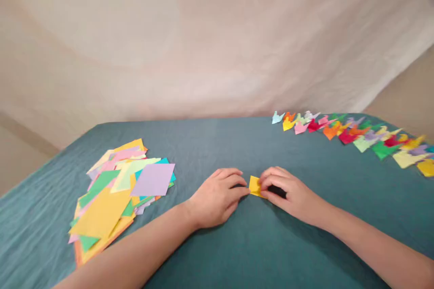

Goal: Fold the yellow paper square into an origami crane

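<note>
On teal cloth (237,144), folded yellow paper (255,186)

A loose pile of coloured paper squares (118,194), a lilac sheet (153,179) uppermost, lies at the left of the teal-clothed counter (217,144), a row of many-coloured folded paper cranes (352,135) lines its far right edge, and pale draped fabric (203,31) hangs behind

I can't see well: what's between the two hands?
A folded yellow paper lies between the left hand and right hand, both touching it, in the head view.
</note>
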### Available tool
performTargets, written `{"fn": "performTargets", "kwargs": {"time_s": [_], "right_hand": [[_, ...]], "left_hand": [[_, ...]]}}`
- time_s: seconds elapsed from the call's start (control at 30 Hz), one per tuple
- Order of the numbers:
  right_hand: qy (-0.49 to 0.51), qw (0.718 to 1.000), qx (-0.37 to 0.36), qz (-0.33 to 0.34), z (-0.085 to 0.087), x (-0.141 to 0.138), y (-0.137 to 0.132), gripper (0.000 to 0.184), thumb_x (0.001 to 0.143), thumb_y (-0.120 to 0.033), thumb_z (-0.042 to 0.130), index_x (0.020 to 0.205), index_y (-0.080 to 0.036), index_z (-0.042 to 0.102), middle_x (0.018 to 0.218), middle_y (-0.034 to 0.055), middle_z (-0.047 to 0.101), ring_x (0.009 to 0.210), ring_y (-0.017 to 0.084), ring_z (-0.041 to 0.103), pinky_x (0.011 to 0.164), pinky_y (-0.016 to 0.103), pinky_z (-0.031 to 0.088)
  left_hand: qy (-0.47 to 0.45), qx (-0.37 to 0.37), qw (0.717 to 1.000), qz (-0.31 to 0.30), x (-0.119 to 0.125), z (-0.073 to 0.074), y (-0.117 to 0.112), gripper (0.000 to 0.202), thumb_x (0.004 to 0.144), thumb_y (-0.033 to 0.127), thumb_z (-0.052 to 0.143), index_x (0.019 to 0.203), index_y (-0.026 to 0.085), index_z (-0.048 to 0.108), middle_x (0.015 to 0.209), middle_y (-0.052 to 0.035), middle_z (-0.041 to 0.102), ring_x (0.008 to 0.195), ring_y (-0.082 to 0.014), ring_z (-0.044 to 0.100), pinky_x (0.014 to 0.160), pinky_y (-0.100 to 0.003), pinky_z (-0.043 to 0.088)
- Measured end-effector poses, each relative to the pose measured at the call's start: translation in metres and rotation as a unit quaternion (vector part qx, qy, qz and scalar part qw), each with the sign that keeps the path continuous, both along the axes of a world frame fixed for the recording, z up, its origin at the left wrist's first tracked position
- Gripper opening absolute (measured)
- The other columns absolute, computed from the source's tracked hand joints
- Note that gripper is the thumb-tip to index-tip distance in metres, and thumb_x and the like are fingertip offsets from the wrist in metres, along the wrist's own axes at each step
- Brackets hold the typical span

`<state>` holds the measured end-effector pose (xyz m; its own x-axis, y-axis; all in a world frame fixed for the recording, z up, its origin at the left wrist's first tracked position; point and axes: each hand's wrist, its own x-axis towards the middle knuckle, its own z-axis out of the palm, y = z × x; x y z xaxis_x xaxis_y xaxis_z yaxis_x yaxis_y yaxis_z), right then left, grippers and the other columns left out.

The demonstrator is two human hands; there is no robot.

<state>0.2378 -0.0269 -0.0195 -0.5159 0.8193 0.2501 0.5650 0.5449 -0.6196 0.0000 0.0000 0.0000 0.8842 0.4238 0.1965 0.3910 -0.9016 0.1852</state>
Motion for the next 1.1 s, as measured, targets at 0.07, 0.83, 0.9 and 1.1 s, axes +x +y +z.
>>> {"fn": "performTargets", "kwargs": {"time_s": [0.07, 0.83, 0.9, 1.1], "right_hand": [[0.003, 1.000, -0.003, -0.012, 0.001, -0.002, 0.000, 0.005, 0.085, -0.017, 0.054, 0.086, -0.020, 0.057, 0.094, 0.0031, 0.057, 0.089, 0.017, 0.052, 0.080, 0.034, 0.040], [0.021, 0.996, -0.023, -0.081, 0.008, -0.017, 0.000, 0.012, 0.075, -0.007, 0.053, 0.072, -0.019, 0.053, 0.083, 0.0021, 0.057, 0.080, 0.016, 0.053, 0.074, 0.031, 0.041], [0.020, 0.996, -0.024, -0.081, 0.009, -0.018, 0.001, 0.012, 0.075, -0.008, 0.053, 0.071, -0.019, 0.053, 0.083, 0.0023, 0.057, 0.080, 0.017, 0.053, 0.074, 0.031, 0.041], [0.017, 0.996, -0.028, -0.079, 0.010, -0.018, 0.001, 0.012, 0.076, -0.008, 0.052, 0.070, -0.019, 0.053, 0.082, 0.0025, 0.056, 0.080, 0.017, 0.052, 0.075, 0.031, 0.041]], "left_hand": [[0.010, 0.017, 1.000, -0.010, -0.001, 0.002, 0.000, 0.032, 0.085, 0.015, 0.046, 0.115, 0.021, 0.054, 0.114, -0.0047, 0.057, 0.120, -0.0234, 0.039, 0.100, -0.040, 0.033], [-0.012, 0.035, 0.996, -0.081, -0.002, -0.003, 0.007, 0.032, 0.090, 0.013, 0.036, 0.116, 0.015, 0.054, 0.118, -0.0070, 0.059, 0.122, -0.0203, 0.042, 0.100, -0.036, 0.034], [-0.019, 0.029, 0.997, -0.076, -0.002, -0.003, 0.007, 0.033, 0.089, 0.011, 0.035, 0.117, 0.014, 0.053, 0.118, -0.0074, 0.059, 0.122, -0.0196, 0.042, 0.101, -0.035, 0.034], [0.012, 0.047, 0.997, -0.066, 0.000, 0.000, 0.005, 0.035, 0.090, 0.014, 0.039, 0.124, 0.017, 0.047, 0.124, -0.0053, 0.055, 0.123, -0.0209, 0.038, 0.101, -0.038, 0.033]]}}
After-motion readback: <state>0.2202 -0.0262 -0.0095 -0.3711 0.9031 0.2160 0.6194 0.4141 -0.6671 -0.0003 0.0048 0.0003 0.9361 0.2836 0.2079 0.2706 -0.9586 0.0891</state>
